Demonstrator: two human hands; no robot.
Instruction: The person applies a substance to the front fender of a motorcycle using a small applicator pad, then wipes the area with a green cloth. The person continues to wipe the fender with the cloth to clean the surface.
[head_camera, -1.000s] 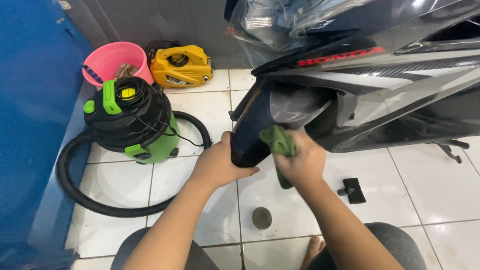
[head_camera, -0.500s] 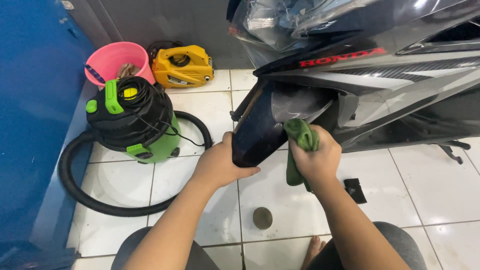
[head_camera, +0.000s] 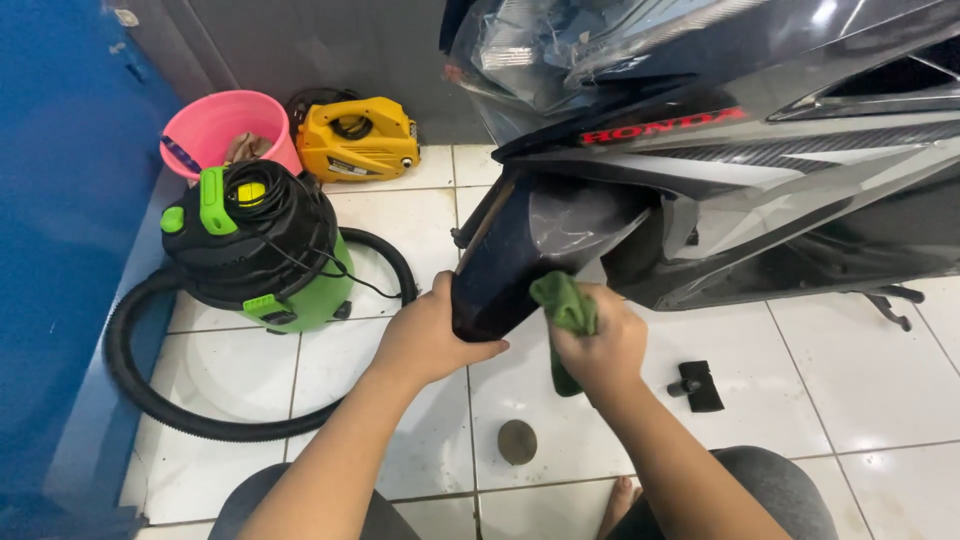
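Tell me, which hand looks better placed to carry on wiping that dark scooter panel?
The right hand, most likely: it already clutches the green cloth pressed against the dark panel. The left hand has no cloth and grips the panel's lower edge, apparently steadying it.

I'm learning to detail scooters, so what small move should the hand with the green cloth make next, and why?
Probably draw the green cloth down along the lower edge of the dark fender. The right hand presses the cloth there, the left hand braces the fender's other edge, and the glossy face above looks smeared, so short strokes seem apt.
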